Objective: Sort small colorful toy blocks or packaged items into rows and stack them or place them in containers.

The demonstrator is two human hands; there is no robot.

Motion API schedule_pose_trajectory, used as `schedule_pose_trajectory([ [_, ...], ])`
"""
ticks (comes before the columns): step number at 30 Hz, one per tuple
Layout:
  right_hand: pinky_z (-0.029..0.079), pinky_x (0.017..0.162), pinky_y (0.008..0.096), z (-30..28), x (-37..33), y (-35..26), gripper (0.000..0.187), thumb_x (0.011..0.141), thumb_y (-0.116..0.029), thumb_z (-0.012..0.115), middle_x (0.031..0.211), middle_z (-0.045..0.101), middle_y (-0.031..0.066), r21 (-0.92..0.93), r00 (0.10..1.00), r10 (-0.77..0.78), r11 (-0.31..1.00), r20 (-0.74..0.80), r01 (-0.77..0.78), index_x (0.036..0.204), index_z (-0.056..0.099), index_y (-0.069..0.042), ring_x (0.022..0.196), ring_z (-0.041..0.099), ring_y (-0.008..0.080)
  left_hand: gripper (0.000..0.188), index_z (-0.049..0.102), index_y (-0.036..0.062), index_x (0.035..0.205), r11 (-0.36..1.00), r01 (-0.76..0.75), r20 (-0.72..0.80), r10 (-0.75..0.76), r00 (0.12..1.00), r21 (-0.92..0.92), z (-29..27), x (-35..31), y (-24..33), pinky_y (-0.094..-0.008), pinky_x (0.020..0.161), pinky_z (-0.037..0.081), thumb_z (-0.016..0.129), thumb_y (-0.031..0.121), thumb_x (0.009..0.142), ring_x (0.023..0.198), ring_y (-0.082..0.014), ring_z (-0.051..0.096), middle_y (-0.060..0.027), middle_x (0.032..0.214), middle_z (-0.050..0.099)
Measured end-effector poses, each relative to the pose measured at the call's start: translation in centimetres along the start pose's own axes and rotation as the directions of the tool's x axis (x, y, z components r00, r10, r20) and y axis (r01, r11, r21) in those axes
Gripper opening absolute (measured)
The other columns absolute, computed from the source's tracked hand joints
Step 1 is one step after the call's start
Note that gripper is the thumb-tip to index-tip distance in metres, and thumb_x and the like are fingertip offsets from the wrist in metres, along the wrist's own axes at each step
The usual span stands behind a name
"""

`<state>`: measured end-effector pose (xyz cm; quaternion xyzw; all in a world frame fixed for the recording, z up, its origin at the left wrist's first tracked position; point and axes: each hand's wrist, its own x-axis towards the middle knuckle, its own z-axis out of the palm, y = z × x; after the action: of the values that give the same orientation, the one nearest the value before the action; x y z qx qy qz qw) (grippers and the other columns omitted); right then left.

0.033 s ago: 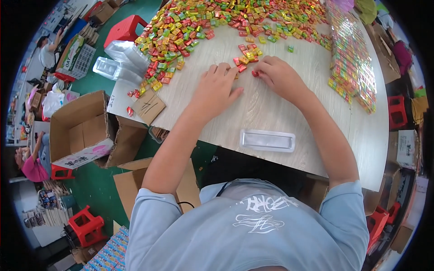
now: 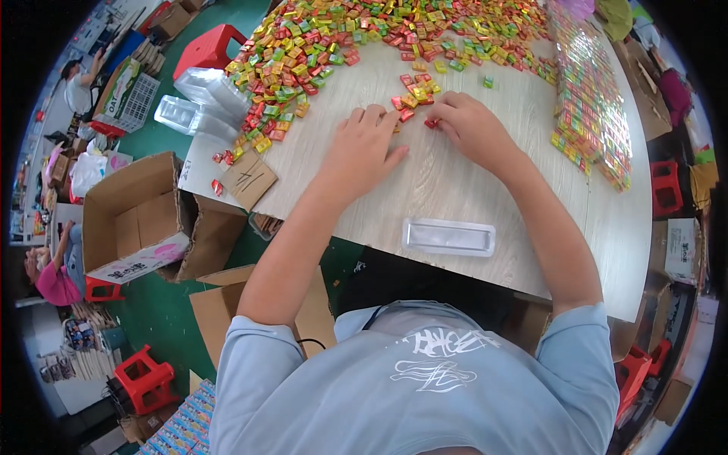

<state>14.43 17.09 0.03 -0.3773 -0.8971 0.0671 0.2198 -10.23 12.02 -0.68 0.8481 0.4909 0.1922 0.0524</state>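
My right hand [image 2: 472,130] pinches a small red wrapped candy [image 2: 431,123] between thumb and fingertips, just above the pale wood-grain table [image 2: 455,186]. To its left, my left hand [image 2: 362,152] rests palm down with its fingers spread and thumb apart. A few loose candies [image 2: 415,97] in red, yellow and orange lie between and beyond both hands, one by the left index fingertip. Nearer my body, a clear plastic tray [image 2: 448,236] lies with nothing in it. Beyond the hands spreads a large heap of small wrapped candies [image 2: 334,34] in red, yellow and green.
Along the table's right side stand rows of filled clear trays [image 2: 591,98]. Stacked clear trays [image 2: 203,102] and a cardboard piece [image 2: 247,180] are at the left. Open cardboard boxes [image 2: 136,216] stand beside the table, with red stools [image 2: 146,381] and seated people [image 2: 61,273] farther left.
My right hand has shifted very slightly away from me, with the red candy still in its fingertips. My left hand looks unmoved.
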Motion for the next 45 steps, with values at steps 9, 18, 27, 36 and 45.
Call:
schedule_pose_trajectory([
  [9, 0.054, 0.087, 0.0447, 0.6, 1.7, 2.2, 0.010, 0.090, -0.006, 0.066, 0.103, 0.066, 0.0142, -0.221, 0.998, 0.053, 0.973, -0.042, -0.061, 0.099, 0.070, -0.003, 0.099, 0.066, 0.0348, 0.031, 0.068, 0.0081, 0.120, 0.998, -0.044, -0.160, 0.035, 0.986, -0.055, 0.6, 0.2, -0.7, -0.0459, 0.096, 0.051, 0.074, 0.018, 0.092, 0.111, -0.0340, 0.061, -0.0117, 0.116, 0.063],
  [18, 0.053, 0.088, 0.0448, 1.6, 2.8, 2.0, 0.018, 0.097, -0.013, 0.069, 0.108, 0.064, 0.0159, -0.047, 0.993, 0.101, 0.993, -0.060, -0.104, 0.109, 0.063, -0.001, 0.101, 0.065, 0.0358, 0.017, 0.067, 0.0043, 0.102, 0.950, -0.062, -0.165, 0.011, 0.986, -0.306, 0.7, -0.1, -1.1, -0.0458, 0.089, 0.053, 0.077, 0.011, 0.090, 0.103, -0.0363, 0.064, -0.0137, 0.104, 0.064],
  [27, 0.054, 0.089, 0.0416, 1.8, 2.9, 0.3, 0.018, 0.096, -0.008, 0.069, 0.112, 0.063, 0.0152, 0.075, 0.997, 0.064, 0.995, -0.050, -0.060, 0.111, 0.063, -0.001, 0.102, 0.065, 0.0326, 0.016, 0.070, 0.0069, 0.100, 0.976, 0.106, -0.195, -0.143, 0.970, -0.190, 0.6, -0.1, -1.5, -0.0451, 0.088, 0.054, 0.078, 0.016, 0.090, 0.101, -0.0342, 0.065, -0.0123, 0.102, 0.065],
  [36, 0.056, 0.088, 0.0390, 0.6, 0.8, 0.6, 0.016, 0.099, -0.009, 0.068, 0.109, 0.064, 0.0145, 0.051, 0.995, 0.097, 0.994, 0.038, -0.099, 0.113, 0.064, -0.002, 0.099, 0.067, 0.0304, 0.016, 0.069, 0.0103, 0.091, 0.991, 0.129, -0.316, -0.137, 0.939, -0.047, 1.2, -0.4, -2.0, -0.0412, 0.077, 0.055, 0.080, 0.020, 0.084, 0.089, -0.0273, 0.067, -0.0075, 0.091, 0.064],
  [45, 0.054, 0.085, 0.0368, -1.8, -1.1, 0.6, 0.016, 0.099, -0.012, 0.069, 0.106, 0.064, 0.0124, 0.090, 0.963, 0.262, 0.960, 0.059, -0.267, 0.111, 0.063, -0.002, 0.098, 0.066, 0.0275, 0.016, 0.069, 0.0076, 0.092, 0.997, 0.011, -0.299, -0.035, 0.954, -0.080, 1.3, -0.2, -2.1, -0.0428, 0.079, 0.055, 0.078, 0.019, 0.086, 0.090, -0.0292, 0.067, -0.0093, 0.092, 0.064],
])
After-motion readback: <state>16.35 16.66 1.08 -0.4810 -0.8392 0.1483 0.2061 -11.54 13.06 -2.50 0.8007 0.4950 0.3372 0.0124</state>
